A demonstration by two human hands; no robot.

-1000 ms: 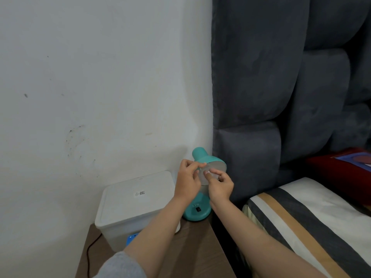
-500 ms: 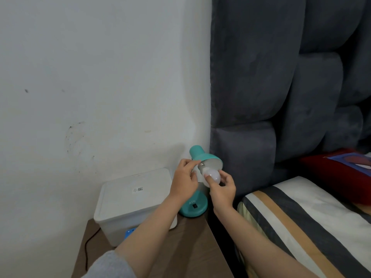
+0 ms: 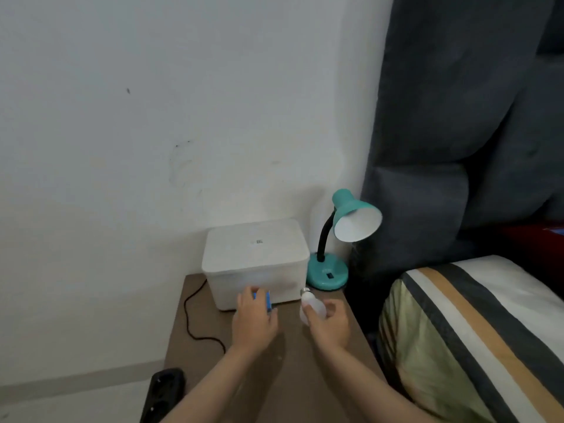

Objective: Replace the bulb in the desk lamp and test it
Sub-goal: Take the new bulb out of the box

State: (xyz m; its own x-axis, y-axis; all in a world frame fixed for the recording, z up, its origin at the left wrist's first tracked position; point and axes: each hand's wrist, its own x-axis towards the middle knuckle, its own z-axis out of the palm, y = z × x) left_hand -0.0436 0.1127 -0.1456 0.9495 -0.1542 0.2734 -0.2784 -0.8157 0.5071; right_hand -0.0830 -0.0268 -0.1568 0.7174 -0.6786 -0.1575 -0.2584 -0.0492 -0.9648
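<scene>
Fingers of the right hand [image 3: 329,326] curl around a white bulb [image 3: 311,305], gripping it just above the brown surface [image 3: 293,377] with its metal screw base pointing up and away toward the lamp. To its left, the left hand [image 3: 254,323] closes on a small blue box [image 3: 265,299], which sits right at the front wall of a white lidded container [image 3: 256,261]; whether the box rests on the surface cannot be told. Just beyond the bulb, the teal desk lamp [image 3: 338,239] stands at the back right corner, its shade tilted toward the bed [image 3: 476,331] and showing only a pale interior. A black cord [image 3: 195,315] trails across the surface left of the container, and a black power strip [image 3: 161,395] lies on the floor below.
</scene>
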